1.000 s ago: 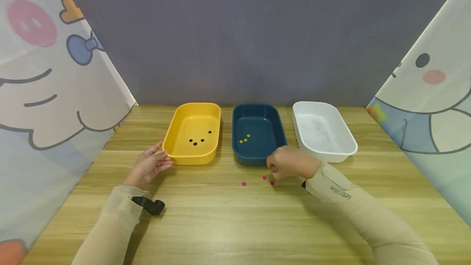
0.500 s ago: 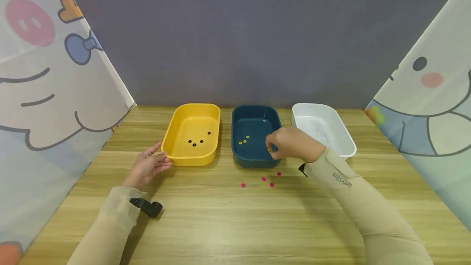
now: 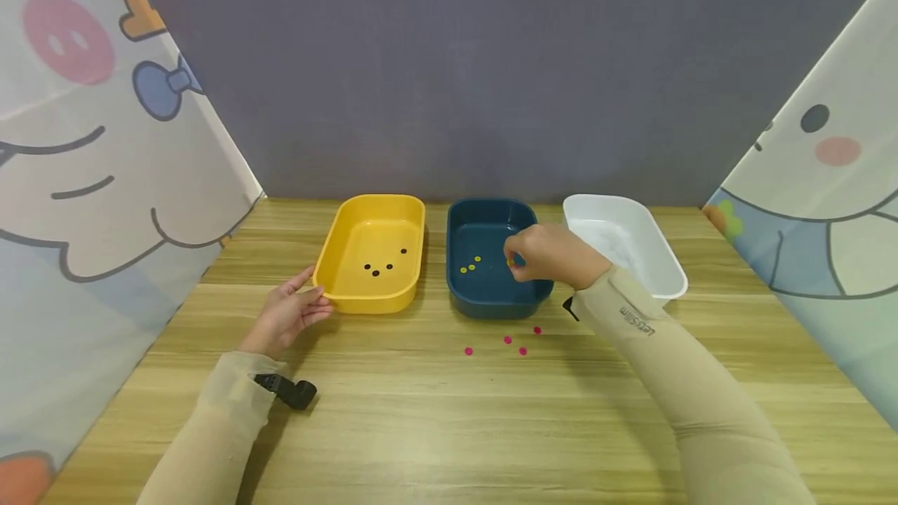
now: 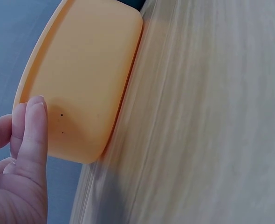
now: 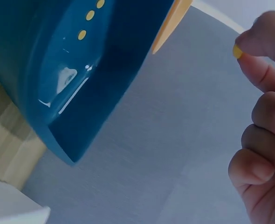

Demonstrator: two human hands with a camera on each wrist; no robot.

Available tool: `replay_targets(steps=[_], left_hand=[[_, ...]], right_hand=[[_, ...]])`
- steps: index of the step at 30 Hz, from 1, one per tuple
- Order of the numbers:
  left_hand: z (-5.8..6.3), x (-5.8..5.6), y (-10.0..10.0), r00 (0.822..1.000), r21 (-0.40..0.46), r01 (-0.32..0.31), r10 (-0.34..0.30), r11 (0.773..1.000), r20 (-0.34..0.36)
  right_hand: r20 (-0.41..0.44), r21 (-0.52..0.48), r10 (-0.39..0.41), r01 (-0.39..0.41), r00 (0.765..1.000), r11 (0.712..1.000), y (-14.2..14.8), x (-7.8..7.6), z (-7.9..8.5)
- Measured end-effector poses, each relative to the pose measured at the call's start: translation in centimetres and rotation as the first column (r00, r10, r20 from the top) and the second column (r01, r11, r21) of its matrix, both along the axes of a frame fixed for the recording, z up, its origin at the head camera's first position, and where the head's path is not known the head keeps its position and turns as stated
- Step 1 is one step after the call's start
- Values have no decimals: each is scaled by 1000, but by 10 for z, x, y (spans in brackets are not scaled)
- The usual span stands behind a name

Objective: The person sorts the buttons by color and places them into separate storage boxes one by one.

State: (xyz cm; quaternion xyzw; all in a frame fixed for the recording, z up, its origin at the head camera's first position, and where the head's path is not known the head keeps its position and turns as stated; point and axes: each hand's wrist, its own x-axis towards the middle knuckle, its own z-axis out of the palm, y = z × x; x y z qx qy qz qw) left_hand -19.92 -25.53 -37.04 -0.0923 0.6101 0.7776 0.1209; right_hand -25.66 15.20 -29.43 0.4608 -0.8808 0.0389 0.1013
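Note:
My left hand (image 3: 282,318) holds the near left corner of a yellow plastic tray (image 3: 372,305), thumb at the rim. Several small black buttons (image 3: 376,273) lie inside that tray. Over the right side of a dark blue tray (image 3: 494,309), my right hand (image 3: 554,256) pinches a small round yellow button (image 5: 237,51) between thumb and index finger. The other fingers of that hand are curled in. On the floor of the blue tray lie 3 more yellow buttons (image 3: 471,267). Several pink buttons (image 3: 508,340) are on the table in front of it.
At the right stands a white tray (image 3: 662,248), partly covered by my right hand and sleeve. All the trays sit on a wood-grain table (image 3: 421,427) before a grey back panel (image 3: 449,84). Cartoon-printed cloths (image 3: 168,209) flank the table.
My right hand rose from the table at the blue tray's near right corner to over the tray, carrying the yellow button and uncovering another pink button. My left hand kept its hold.

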Motion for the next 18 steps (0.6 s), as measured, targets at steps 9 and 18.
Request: replay_targets(steps=[9,18], left_hand=[[0,-1,1,1000,-11,-13,13,1000,9],[0,0,2,1000,-19,-26,26,999,-4]], right_hand=[[141,26,-91,88,986,996,-10,-25,0],[134,18,-127,125,983,992,-19,-44,11]])
